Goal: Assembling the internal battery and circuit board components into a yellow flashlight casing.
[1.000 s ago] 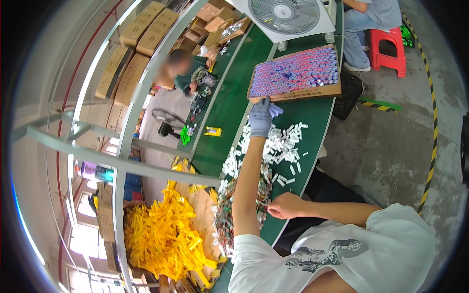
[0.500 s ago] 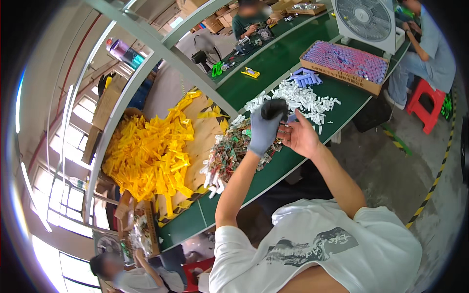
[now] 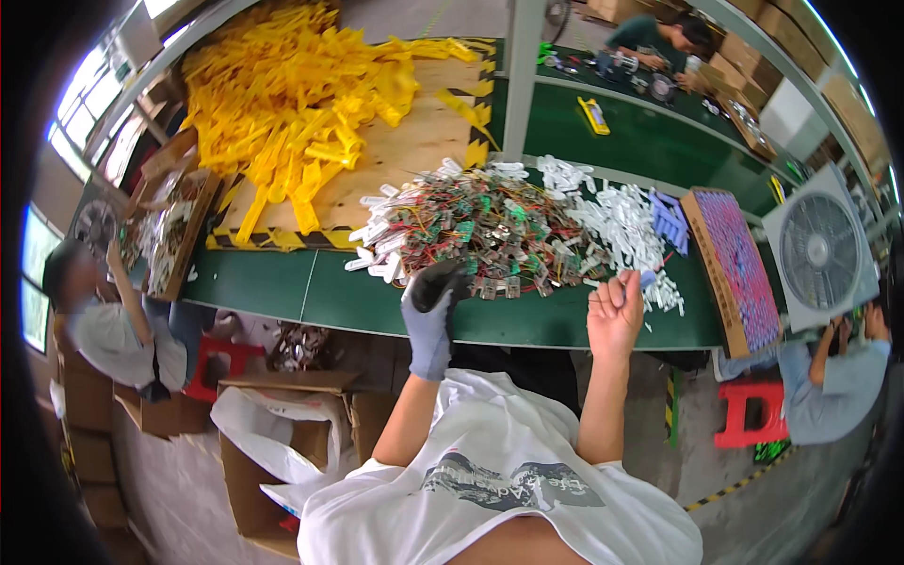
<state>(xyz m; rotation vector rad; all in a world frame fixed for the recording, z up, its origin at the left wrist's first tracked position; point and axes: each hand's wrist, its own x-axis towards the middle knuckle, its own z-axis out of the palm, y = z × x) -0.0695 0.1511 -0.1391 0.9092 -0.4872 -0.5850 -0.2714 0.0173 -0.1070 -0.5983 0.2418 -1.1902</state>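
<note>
Since the earlier frame the two hands have drawn apart: the gloved left hand (image 3: 433, 315) is at the near edge of the wired boards (image 3: 499, 231), its dark fingers blurred, so I cannot tell whether it grips anything. The bare right hand (image 3: 612, 315) pinches a lilac cell (image 3: 648, 278), mostly hidden; its visible part juts rightward, long axis unclear. White pieces (image 3: 621, 226) lie just beyond that hand.

White short-sleeved T-shirt (image 3: 499, 438), dark chest print (image 3: 480, 482), grey-and-black left glove (image 3: 430, 331)
</note>
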